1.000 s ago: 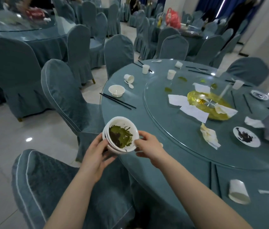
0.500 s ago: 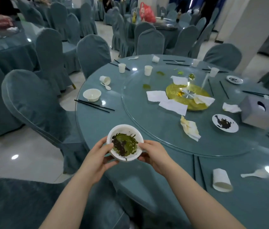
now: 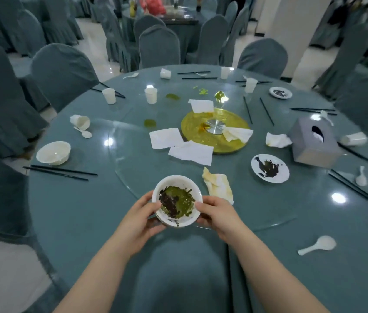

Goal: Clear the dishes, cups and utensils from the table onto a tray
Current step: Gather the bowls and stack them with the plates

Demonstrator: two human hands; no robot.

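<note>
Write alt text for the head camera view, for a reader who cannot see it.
Two bare hands, left and right, hold a stack of dirty white bowls over a round table. Around it lie a dirty plate, an empty bowl, paper cups, chopsticks, spoons, crumpled napkins and a tissue box. No tray is visible.

teal-covered chairs [image 3: 159, 45], pale glossy floor [image 3: 4, 279]

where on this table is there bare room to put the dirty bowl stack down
Bare cloth lies along the near edge, between the black chopsticks on the left and the white spoon on the right, below the glass turntable. The turntable's centre is crowded with napkins and the yellow disc.
</note>
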